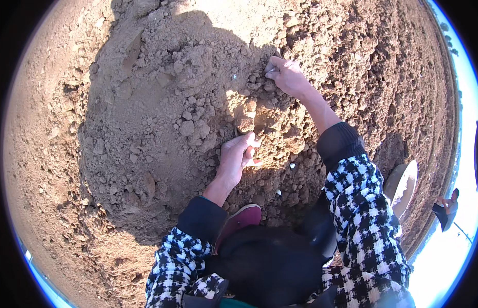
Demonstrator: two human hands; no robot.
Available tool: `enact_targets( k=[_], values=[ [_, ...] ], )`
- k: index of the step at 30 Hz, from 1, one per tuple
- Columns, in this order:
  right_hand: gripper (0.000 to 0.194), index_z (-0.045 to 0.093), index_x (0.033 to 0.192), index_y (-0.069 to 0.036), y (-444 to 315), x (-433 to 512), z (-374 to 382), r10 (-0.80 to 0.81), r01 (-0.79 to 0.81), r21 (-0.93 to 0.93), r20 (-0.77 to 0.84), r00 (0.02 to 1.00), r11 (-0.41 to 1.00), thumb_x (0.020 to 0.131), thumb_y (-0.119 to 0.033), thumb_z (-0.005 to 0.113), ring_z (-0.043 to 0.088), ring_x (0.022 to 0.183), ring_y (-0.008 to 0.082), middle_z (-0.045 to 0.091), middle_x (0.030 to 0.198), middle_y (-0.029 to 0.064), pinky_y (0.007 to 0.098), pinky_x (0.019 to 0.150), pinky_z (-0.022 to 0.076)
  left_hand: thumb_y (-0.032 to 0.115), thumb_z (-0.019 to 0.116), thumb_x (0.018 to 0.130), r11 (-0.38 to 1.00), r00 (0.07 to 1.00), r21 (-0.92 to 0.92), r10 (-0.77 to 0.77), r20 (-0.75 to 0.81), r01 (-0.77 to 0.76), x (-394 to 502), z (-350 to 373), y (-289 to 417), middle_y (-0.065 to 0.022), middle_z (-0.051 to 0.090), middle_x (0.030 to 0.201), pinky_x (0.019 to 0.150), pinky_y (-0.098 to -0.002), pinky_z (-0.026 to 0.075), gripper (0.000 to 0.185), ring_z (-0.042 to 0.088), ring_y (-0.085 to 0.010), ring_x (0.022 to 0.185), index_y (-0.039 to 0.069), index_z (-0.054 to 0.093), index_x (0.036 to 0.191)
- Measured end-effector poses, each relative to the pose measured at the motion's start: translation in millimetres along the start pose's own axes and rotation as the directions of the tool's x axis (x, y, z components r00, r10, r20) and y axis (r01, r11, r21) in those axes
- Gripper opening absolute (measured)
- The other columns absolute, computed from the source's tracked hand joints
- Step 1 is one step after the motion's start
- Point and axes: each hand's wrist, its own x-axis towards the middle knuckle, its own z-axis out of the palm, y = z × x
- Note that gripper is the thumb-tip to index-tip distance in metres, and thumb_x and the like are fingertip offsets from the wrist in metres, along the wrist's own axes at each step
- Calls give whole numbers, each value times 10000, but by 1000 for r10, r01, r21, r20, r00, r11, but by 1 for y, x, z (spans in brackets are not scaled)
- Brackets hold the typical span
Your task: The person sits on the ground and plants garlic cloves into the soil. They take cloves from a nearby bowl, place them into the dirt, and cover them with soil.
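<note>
My left hand (235, 156) is low over the loose brown soil (162, 115), its thumb and fingers curled together beside a clod of earth (245, 120). Whether anything is pinched in it cannot be made out. Farther forward and to the right, my right hand (288, 75) reaches down to the soil with bent fingers. Something small and pale shows at its fingertips, too unclear to name. Two small white pieces, one nearer my right sleeve (292, 165) and one closer to my shoe (278, 192), lie on the ground between my arms and feet.
A pale, round-rimmed container (411, 173) stands on the soil right of my right forearm. My purple shoe (244, 217) is just behind my left hand. Another person (449, 210) is in the distance at the right. Clods and furrowed ground (408, 77) stretch out around me.
</note>
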Motion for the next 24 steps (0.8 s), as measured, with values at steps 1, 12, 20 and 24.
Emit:
enact_targets(
  k=[1, 12, 20, 24],
  values=[
    [96, 578, 948, -23, -1, 3, 6, 15, -13, 77, -22, 1000, 997, 853, -15, 572, 633, 768, 189, 634, 800, 101, 393, 710, 486, 291, 583, 954, 999, 1000, -36, 2, -8, -2, 1, 1, 1, 59, 469, 567, 435, -207, 353, 279, 321, -27, 423, 20, 635, 917],
    [259, 551, 1125, -38, -41, -36, 16, -280, 244, -142, -365, 888, 959, 872, -80, 582, 647, 890, 302, 645, 913, 168, 376, 770, 520, 403, 412, 1008, 977, 980, -213, 61, 188, -20, 3, -7, 3, -153, 612, 1116, 918, -433, 501, 513, 606, -261, 1037, -51, 506, 1227],
    [119, 675, 911, -81, -72, -161, 33, -654, 651, -63, -68, 754, 757, 795, -92, 649, 640, 856, 262, 582, 899, 92, 370, 703, 545, 468, 313, 1022, 914, 931, -400, 205, 303, -71, -19, 0, 13, -95, 638, 1063, 879, -367, 462, 564, 594, -192, 998, -4, 580, 1176],
    [275, 573, 1037, -52, -46, -200, 42, -611, 608, -168, 36, 790, 776, 769, -17, 617, 615, 778, 289, 495, 947, 107, 391, 629, 540, 449, 333, 1021, 956, 955, -275, 168, 243, -98, -23, 15, 2, -174, 610, 1197, 969, -425, 466, 548, 577, -265, 1137, -28, 562, 1165]
  ],
)
